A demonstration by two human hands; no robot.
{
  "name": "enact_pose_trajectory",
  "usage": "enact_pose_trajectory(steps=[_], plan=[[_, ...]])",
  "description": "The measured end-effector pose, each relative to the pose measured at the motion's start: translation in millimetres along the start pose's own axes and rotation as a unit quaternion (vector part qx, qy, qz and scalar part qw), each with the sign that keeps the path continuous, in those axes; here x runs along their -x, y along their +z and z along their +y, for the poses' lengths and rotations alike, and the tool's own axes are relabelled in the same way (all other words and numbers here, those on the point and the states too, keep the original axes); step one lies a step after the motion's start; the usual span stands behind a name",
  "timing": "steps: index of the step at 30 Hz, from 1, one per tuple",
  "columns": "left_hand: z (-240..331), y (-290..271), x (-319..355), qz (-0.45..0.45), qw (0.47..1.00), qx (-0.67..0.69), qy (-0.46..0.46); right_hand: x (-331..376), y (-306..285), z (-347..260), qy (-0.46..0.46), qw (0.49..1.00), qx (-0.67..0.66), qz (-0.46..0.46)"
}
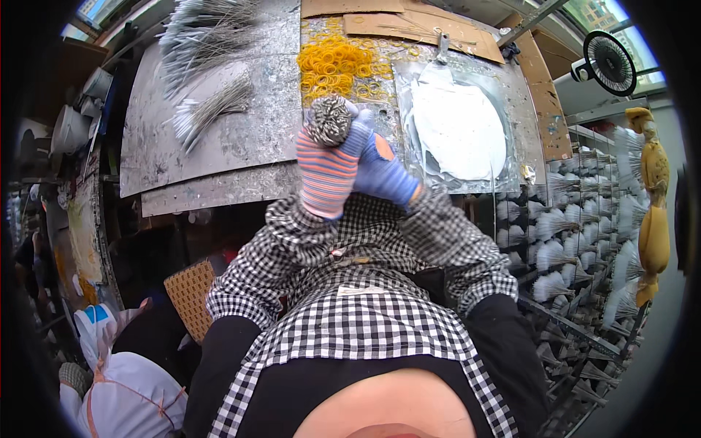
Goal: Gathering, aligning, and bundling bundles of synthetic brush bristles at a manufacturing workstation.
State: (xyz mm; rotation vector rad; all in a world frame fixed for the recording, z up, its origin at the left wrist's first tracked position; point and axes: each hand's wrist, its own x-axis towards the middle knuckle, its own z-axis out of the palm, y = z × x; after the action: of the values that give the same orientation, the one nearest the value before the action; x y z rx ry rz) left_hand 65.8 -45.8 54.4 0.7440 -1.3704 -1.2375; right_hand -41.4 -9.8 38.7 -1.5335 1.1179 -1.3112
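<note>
Bundle (330, 120) (apparently thin rods, seen end-on) is clasped by the gloved left hand (323, 175) at the near edge of the worktop (274, 135); the right hand (385, 171) is pressed alongside, its own grip hidden. Gathering or evening seems in hand, yellow bands (332, 67) lying beyond; a firm, steady hold is probably called for next.

One round black-grilled fan (610, 63) is set near a window (590, 16) at upper right. A long, lumpy yellow object (655, 237) is hung at far right. White buckets (68, 131) are kept at left; a brown patterned panel (188, 296) is placed at lower left.
</note>
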Motion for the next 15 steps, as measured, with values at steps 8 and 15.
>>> enact_pose_trajectory(steps=[8,15], plan=[[70.1,-12.6,-31.6,-0.27,0.959,0.07,-0.044,21.6,-20.9,17.3,0.179,0.968,-0.063,-0.163],[77.0,2.4,-41.2,-0.227,0.947,0.0,0.227,0.4,-16.9,-12.8,-0.083,0.994,0.039,0.063]])
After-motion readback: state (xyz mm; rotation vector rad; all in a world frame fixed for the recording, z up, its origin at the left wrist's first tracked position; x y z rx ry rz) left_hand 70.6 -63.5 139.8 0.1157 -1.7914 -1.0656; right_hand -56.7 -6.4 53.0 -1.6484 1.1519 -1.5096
